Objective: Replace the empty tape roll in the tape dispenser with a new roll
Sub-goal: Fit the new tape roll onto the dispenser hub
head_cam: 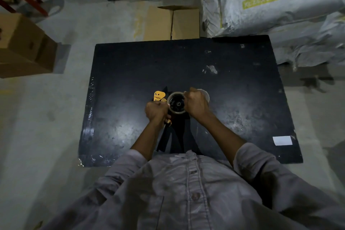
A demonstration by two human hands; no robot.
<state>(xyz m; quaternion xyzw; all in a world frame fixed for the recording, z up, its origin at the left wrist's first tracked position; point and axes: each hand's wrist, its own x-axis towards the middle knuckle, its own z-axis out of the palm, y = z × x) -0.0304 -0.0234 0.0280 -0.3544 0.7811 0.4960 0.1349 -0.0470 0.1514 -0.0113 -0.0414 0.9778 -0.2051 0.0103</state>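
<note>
table: i see a black table [233,99] with a worn, scratched top; all the task things are around its middle, a little toward the near edge.
tape dispenser: the tape dispenser [159,95] with a yellow plate stands at the middle of the table, between my two hands; its black hub shows inside the ring of tape.
tape roll: a tape roll [176,103] sits on the hub of the dispenser, seen from above as a pale ring with a dark centre.
left hand: my left hand [156,111] is clenched around the dispenser on its left side; the handle part is mostly hidden under the fingers, and a small yellow piece shows below the fist.
right hand: my right hand [196,103] is closed into a fist at the right side of the roll, touching it; i cannot tell exactly what the fingers grasp.
second ring: a pale round thing [206,95] shows just behind the right hand, partly hidden; i cannot tell if it is another roll.
label: a white label [282,140] lies near the right near corner of the table.
surroundings: cardboard boxes [171,23] lie beyond the far edge, and big white sacks [270,2] beyond the far right corner.
</note>
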